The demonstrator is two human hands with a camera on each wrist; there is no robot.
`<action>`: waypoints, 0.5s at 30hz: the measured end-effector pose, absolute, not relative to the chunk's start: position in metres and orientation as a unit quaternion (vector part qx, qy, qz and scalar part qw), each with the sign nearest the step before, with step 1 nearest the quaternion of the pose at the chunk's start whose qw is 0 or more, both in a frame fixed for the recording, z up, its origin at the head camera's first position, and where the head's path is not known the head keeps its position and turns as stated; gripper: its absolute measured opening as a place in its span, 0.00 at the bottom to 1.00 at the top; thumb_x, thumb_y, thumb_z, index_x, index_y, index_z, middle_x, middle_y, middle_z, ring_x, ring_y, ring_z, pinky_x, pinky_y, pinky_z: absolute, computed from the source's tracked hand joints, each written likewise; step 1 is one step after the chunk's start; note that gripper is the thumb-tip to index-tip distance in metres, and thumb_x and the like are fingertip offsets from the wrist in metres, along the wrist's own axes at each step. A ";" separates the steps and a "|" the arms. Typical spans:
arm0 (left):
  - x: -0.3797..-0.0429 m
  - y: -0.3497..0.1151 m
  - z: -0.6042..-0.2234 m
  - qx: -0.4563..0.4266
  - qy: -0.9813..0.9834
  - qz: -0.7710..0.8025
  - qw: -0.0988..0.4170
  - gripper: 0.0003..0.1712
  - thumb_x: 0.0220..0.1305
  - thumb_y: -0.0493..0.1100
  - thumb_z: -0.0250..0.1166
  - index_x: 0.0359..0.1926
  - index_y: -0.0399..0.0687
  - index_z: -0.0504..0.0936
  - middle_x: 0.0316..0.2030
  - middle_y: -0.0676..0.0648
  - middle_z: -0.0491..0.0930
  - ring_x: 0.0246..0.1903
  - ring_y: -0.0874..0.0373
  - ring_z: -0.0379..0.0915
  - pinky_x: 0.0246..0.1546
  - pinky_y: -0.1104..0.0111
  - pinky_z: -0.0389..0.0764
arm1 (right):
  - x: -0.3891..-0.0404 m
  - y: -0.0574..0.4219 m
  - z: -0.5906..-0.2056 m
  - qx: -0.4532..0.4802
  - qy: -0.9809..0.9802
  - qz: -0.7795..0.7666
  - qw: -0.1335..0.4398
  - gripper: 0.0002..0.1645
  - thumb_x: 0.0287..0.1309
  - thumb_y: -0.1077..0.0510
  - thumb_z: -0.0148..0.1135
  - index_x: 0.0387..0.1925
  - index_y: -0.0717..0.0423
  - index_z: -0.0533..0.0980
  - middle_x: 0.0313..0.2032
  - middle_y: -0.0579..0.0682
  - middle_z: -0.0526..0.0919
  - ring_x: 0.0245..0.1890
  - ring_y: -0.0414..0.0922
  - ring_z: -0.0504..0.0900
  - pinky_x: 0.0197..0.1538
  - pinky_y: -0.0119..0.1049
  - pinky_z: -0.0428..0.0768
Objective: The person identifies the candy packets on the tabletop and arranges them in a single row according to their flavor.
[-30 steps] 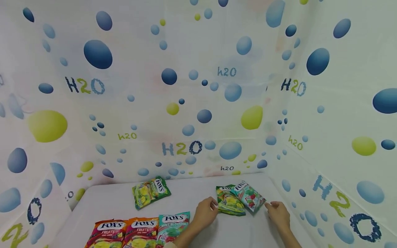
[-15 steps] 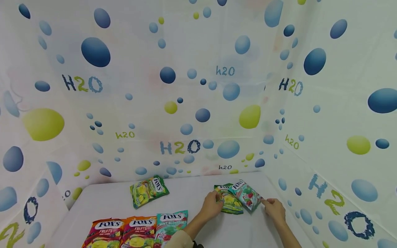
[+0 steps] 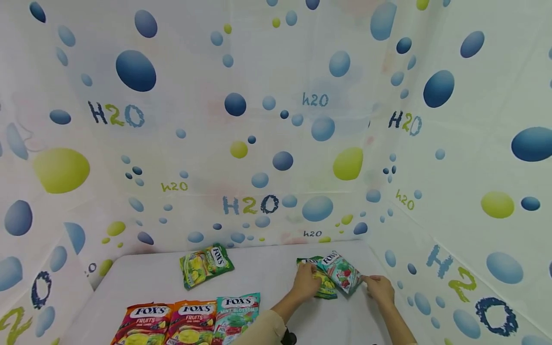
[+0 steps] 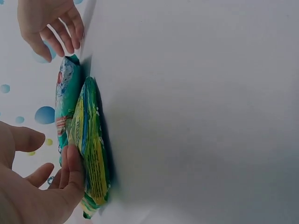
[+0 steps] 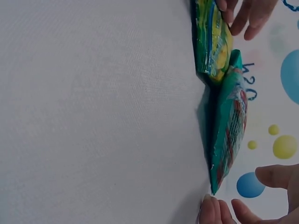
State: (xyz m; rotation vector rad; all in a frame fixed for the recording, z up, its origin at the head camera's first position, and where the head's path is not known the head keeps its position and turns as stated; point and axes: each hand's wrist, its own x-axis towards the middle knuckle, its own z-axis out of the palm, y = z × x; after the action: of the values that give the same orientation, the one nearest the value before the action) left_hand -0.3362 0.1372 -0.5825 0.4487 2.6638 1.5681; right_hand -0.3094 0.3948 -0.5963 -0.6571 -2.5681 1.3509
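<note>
In the head view my left hand (image 3: 306, 281) rests on the left part of a green-and-yellow Fox's candy bag (image 3: 325, 286). The left wrist view shows those fingers against the bag's face, with the thumb held apart. A teal Fox's candy bag (image 3: 343, 273) with red fruit on it leans over the right part of the green one. Beside its lower right corner is my right hand (image 3: 380, 290), fingertips at the bag's edge. From the right wrist, the thumb (image 5: 275, 176) stands well away from the fingers, and the teal bag (image 5: 230, 128) is not enclosed.
Another green-and-yellow candy bag (image 3: 207, 266) lies at the table's back left. Along the front left are two red-orange Fruits bags (image 3: 144, 323) and a teal Mint Blossom bag (image 3: 235, 316). A bubble-printed curtain (image 3: 276, 120) stands behind the white table (image 3: 267, 268).
My left hand has moved right, from beside the green-and-yellow bag onto it. My right hand has come slightly closer to the teal bag's corner. Both bags keep nearly the same place.
</note>
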 end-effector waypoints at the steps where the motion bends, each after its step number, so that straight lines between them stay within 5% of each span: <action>1: -0.338 0.140 -0.582 0.140 0.852 0.504 0.008 0.21 0.66 0.37 0.64 0.57 0.31 0.76 0.46 0.43 0.70 0.42 0.55 0.70 0.44 0.59 0.79 | -0.310 0.395 -0.596 -0.218 -0.861 0.453 0.083 0.34 0.67 0.46 0.63 0.55 0.75 0.76 0.41 0.64 0.87 0.41 0.57 0.85 0.41 0.46 0.82; 8: -0.344 0.159 -0.574 0.120 0.846 0.519 0.004 0.28 0.67 0.36 0.65 0.66 0.29 0.73 0.56 0.34 0.72 0.47 0.50 0.72 0.49 0.53 0.80 | -0.314 0.396 -0.590 -0.195 -0.864 0.458 0.072 0.35 0.69 0.47 0.61 0.59 0.76 0.74 0.44 0.67 0.87 0.42 0.57 0.86 0.45 0.52 0.83; 15: -0.349 0.163 -0.576 0.080 0.844 0.530 -0.007 0.27 0.65 0.34 0.66 0.64 0.30 0.74 0.57 0.32 0.70 0.46 0.48 0.73 0.48 0.53 0.81 | -0.319 0.397 -0.598 -0.203 -0.864 0.455 0.069 0.33 0.67 0.48 0.62 0.55 0.77 0.75 0.38 0.62 0.87 0.38 0.53 0.85 0.37 0.40 0.81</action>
State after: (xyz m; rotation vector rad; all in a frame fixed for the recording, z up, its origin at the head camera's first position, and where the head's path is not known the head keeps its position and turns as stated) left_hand -0.3489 0.1634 -0.5758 0.2534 2.6640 1.6725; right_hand -0.3194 0.3968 -0.5982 -0.6097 -2.6019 1.3702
